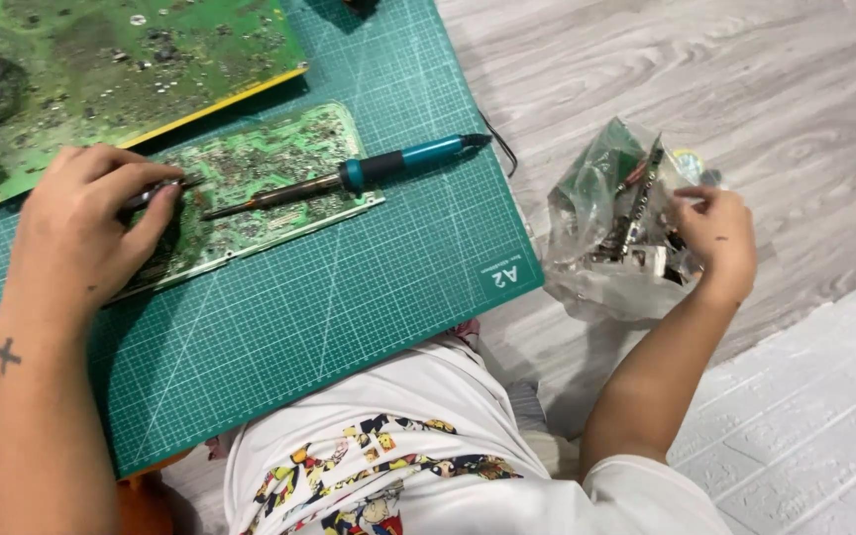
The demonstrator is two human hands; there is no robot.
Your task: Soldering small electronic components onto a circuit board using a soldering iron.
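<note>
Meanwhile, your left hand (86, 223) pinches tweezers (156, 191) against the small circuit board (260, 178) on the green cutting mat (349, 287), soldering iron (349, 176) lying idle across it, while your right hand (720, 238) rummages, fingers curled, in the plastic parts bag (606, 233) on the floor.

A home electronics-repair spot set up on the floor: a green gridded cutting mat (349, 297) lies on pale wood-look flooring (725, 79), carrying bare circuit boards (250, 188) at the far left and a teal-handled soldering iron (369, 170). To the right sits a clear plastic bag of small parts (611, 233), with white brick-pattern sheeting (824, 416) at the near right
</note>
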